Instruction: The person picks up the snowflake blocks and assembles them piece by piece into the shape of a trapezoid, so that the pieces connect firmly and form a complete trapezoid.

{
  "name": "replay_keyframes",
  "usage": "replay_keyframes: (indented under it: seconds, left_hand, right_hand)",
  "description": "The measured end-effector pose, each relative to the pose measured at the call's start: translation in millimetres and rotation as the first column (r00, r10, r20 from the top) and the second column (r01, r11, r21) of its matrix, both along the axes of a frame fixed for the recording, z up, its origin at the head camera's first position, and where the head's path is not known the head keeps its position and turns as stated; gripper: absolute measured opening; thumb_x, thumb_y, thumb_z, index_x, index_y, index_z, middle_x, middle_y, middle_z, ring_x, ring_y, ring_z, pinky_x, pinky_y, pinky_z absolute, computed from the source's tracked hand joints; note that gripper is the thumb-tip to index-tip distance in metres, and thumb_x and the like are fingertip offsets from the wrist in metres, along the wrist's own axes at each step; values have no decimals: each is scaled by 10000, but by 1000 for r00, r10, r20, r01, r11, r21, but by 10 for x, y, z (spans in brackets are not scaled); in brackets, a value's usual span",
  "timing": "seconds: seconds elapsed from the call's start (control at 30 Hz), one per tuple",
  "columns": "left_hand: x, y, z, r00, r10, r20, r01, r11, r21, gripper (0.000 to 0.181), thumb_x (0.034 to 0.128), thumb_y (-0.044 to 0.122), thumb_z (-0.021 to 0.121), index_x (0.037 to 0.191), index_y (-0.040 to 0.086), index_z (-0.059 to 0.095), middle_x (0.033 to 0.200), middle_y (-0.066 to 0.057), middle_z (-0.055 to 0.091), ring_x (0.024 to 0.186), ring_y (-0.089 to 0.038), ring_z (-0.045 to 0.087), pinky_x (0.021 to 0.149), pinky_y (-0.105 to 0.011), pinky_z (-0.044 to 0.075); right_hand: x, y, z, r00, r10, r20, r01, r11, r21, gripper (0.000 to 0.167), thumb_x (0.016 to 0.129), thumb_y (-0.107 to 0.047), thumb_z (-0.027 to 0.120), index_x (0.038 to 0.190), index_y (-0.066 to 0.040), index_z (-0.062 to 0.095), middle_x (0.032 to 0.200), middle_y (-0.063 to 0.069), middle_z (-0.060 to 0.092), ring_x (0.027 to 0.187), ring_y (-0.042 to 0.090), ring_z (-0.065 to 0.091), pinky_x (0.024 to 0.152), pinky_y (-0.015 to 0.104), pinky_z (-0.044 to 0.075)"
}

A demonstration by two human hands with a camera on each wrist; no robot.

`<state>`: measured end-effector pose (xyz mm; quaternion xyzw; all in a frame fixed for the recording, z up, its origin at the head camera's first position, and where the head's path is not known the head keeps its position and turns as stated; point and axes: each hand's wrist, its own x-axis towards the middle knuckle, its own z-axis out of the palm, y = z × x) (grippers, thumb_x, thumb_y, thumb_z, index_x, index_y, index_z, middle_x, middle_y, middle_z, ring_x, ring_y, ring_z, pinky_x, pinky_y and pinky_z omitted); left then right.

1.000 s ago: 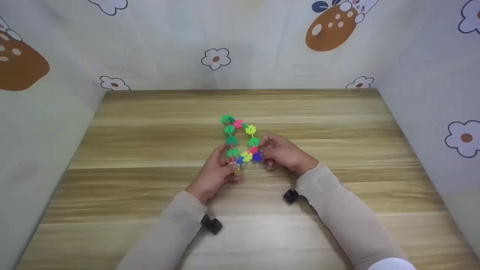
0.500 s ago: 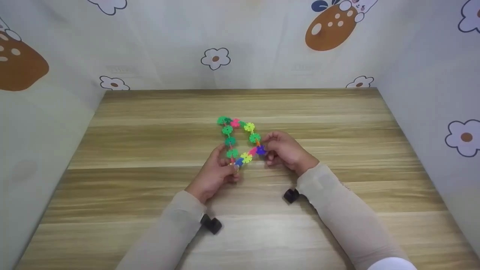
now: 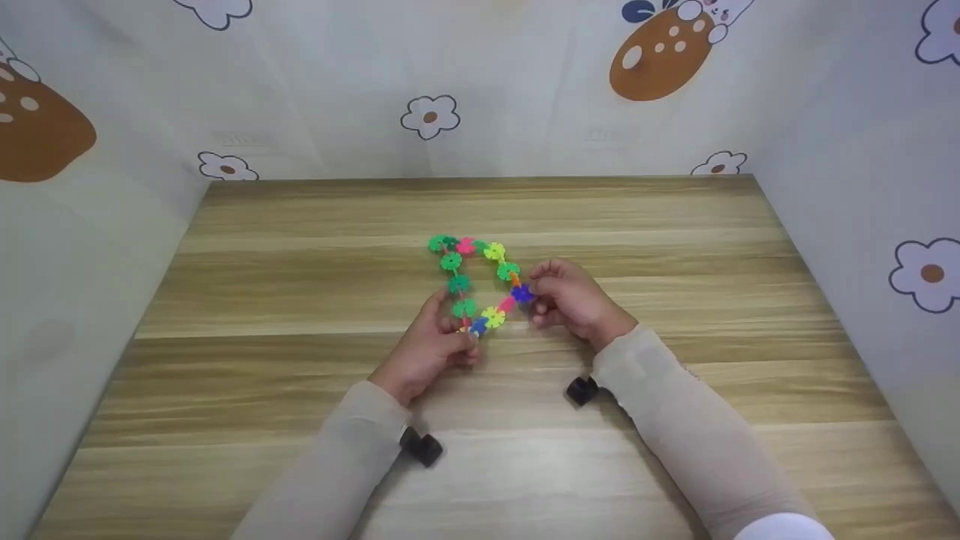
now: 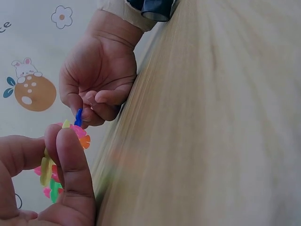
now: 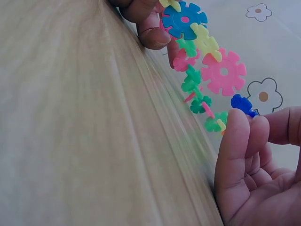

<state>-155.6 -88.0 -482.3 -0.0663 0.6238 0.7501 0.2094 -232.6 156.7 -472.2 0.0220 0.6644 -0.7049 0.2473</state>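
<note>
Between the two hands is a loop of linked snowflake discs (image 3: 493,316), small notched plastic pieces in green, yellow, pink, orange and blue. My left hand (image 3: 427,349) pinches the loop's near left corner, by a yellow piece (image 4: 45,170) beside a blue disc (image 5: 185,20). With thumb and fingertips, my right hand (image 3: 574,301) pinches the dark blue disc (image 5: 242,103) at the loop's right corner. In the right wrist view a pink disc (image 5: 224,72) sits close to that blue one. The far end, with a green disc (image 3: 438,243), points away from me.
Both hands are over a wood-grain table (image 3: 300,420). Pale cloth walls (image 3: 337,90) printed with flowers and brown fruit enclose its back and sides. Black wrist cameras (image 3: 581,391) are strapped at each sleeve.
My right hand has moved slightly up and away with the dark blue disc, widening the loop's right corner. The far end has swung to the left. My left hand has hardly moved.
</note>
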Motion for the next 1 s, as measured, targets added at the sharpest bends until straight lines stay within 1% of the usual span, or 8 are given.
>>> replay_keyframes:
  seconds: [0.17, 0.4, 0.67, 0.93, 1.0]
  left_hand:
    - [0, -6, -2, 1000, -19, 0, 19, 1000, 9, 1011, 951, -79, 643, 1693, 194, 13, 999, -94, 614, 748, -181, 679, 749, -352, 631]
    - [-6, -6, 0, 1000, -16, 10, 16, 1000, -3, 1023, 959, -71, 648, 1697, 196, -7, 1000, -93, 618, 757, -184, 686, 757, -355, 635]
    - [-5, 0, 12, 1000, -1, 17, 2, 1000, -17, 1010, 959, -72, 656, 1696, 201, 21, 1012, -106, 619, 765, -197, 687, 756, -356, 639]
    - [-3, -8, -11, 1000, -21, 5, 21, 1000, -7, 1006, 959, -66, 647, 1695, 204, 15, 1007, -107, 618, 770, -196, 690, 768, -370, 641]
    - [-1, -7, -12, 1000, -23, -3, 23, 1000, -5, 1014, 953, -74, 649, 1695, 189, 10, 1014, -111, 618, 775, -195, 689, 770, -365, 639]
  right_hand:
    - [6, -2, -10, 1000, 1, -12, -2, 1000, -17, 196, 981, -13, 560, 1162, -61, 502, 745, 21, 533, 568, 110, 532, 534, 246, 578]
    - [7, -2, -16, 1000, 1, -14, -1, 1000, -17, 185, 984, -18, 558, 1157, -57, 504, 728, 23, 540, 567, 112, 534, 527, 244, 573]
    - [6, -6, -1, 1000, -1, -13, 1, 1000, -8, 178, 969, -14, 537, 1138, -59, 509, 739, 27, 536, 564, 117, 535, 519, 241, 568]
    - [10, -3, -11, 999, 26, -32, -26, 1000, -3, 171, 993, -28, 572, 1151, -53, 513, 720, 19, 526, 557, 110, 539, 535, 249, 580]
    - [11, -4, -10, 999, 36, -34, -36, 999, -1, 158, 1003, -35, 586, 1142, -60, 516, 739, 12, 531, 561, 111, 539, 541, 256, 583]
